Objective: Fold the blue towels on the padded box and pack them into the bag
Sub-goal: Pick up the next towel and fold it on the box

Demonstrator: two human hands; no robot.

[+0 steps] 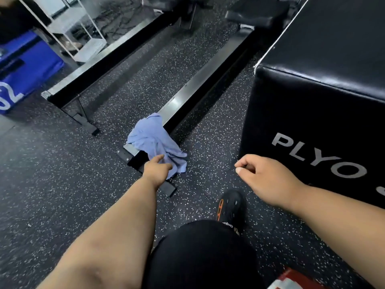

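A crumpled light-blue towel (155,140) lies draped over the near end of a black metal rail (200,90) and spills onto the floor. My left hand (156,168) reaches down onto the towel's lower edge, fingers curled into the cloth. My right hand (264,176) hovers above the floor with its fingers loosely curled and nothing in it. The black padded box (325,84), marked PLYO on its side, stands at the right with a bare top. No bag is clearly in view.
A second black rail (98,67) runs on the left. A blue padded block (25,65) and a white wire rack (79,32) stand far left. My black shoe (230,207) and knee are below. A red-and-white object (291,280) shows at the bottom edge.
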